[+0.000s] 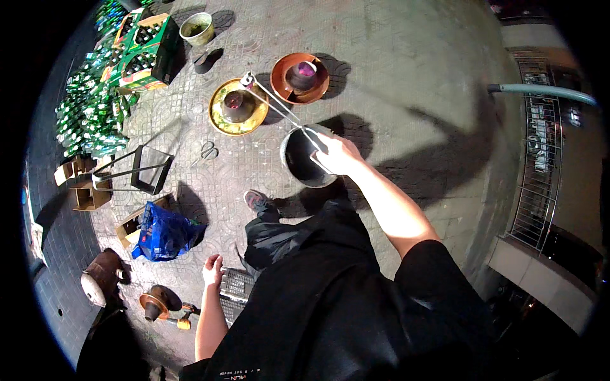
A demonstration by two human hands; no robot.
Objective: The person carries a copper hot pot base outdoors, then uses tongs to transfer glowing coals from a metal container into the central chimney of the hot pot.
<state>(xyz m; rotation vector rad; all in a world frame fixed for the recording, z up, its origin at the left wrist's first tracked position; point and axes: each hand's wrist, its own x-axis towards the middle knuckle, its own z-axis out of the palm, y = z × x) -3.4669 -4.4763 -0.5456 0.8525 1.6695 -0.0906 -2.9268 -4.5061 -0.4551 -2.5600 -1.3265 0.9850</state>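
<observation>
My right hand (337,155) is closed around the handles of long metal tongs (281,108). Their jaws hold a pale lump (247,81), perhaps a charcoal piece, above a brass chimney hot pot (217,125) with a faint red glow in its chimney. Beside it stands a copper hot pot (280,71) whose chimney glows purple-pink. Below my right hand is a metal bucket (287,164) with a dark inside. My left hand (213,270) hangs at my side near a grey plastic crate (237,283), fingers loosely curled, nothing visible in them.
Green bottles (90,107) are heaped at left, beside bottle-filled cartons (159,59). A pail (202,35), scissors (208,151), a metal frame (153,185) and a blue bag (164,235) stand or lie on the paving. A cordless drill (183,323) lies beside another copper pot (159,302).
</observation>
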